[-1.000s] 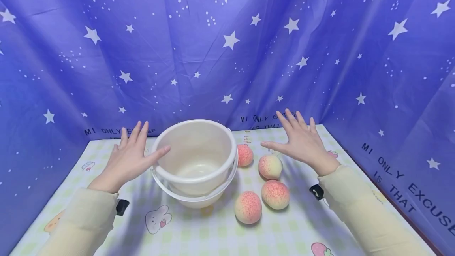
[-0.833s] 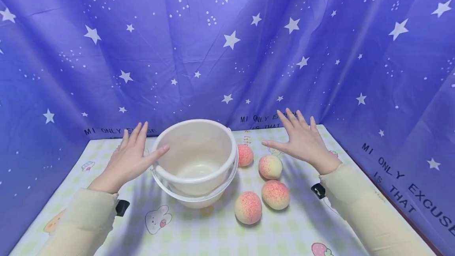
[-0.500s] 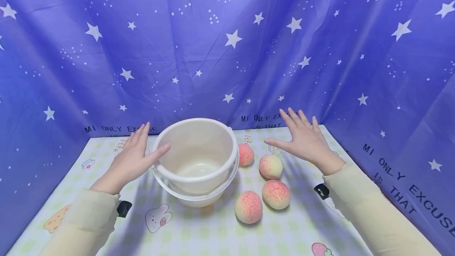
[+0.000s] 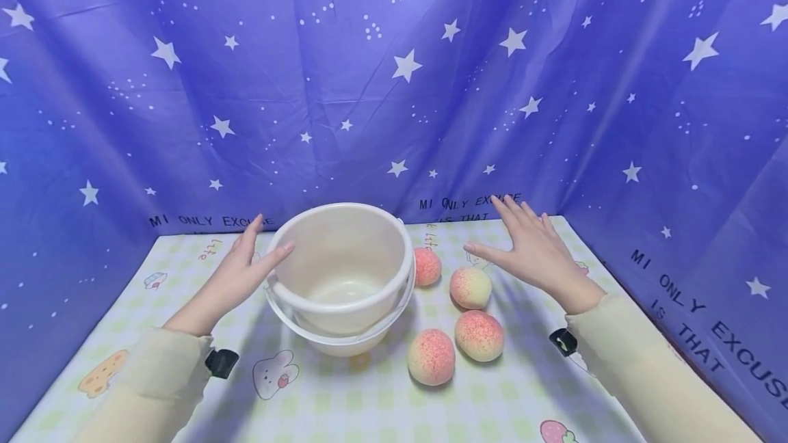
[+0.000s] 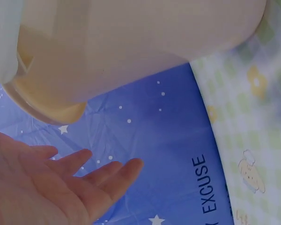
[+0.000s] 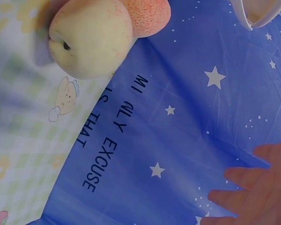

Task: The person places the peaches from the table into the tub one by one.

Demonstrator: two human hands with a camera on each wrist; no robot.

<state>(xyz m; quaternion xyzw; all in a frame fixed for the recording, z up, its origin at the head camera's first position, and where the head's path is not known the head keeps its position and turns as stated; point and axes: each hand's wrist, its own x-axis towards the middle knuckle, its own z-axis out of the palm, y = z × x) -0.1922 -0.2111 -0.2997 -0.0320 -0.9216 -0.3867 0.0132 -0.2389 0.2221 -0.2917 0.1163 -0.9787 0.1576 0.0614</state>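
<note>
A white bucket (image 4: 320,316) stands upright on the table, its handle hanging down at the front. To its right lie several pink-and-cream peaches: a front one (image 4: 431,357), one beside it (image 4: 479,336), a paler one (image 4: 470,287), and a back one (image 4: 427,266) partly behind the bucket. My left hand (image 4: 230,279) is raised left of the bucket, holding nothing. Its thumb overlaps the rim in the head view; contact cannot be told. In the left wrist view, the fingers (image 5: 107,180) are apart from the bucket wall. Above and right of the peaches, my right hand (image 4: 542,258) hovers with fingers extended.
A checked tablecloth (image 4: 345,409) with cartoon prints covers the table. Blue star-patterned curtain (image 4: 345,87) encloses the back and both sides, close behind the bucket. A small black device (image 4: 221,363) sits at the left wrist, another (image 4: 563,342) at the right.
My left hand has turned, so its fingers now look more edge-on. The right hand has shifted slightly right and its fingers have drawn closer together. Bucket and peaches stay in place.
</note>
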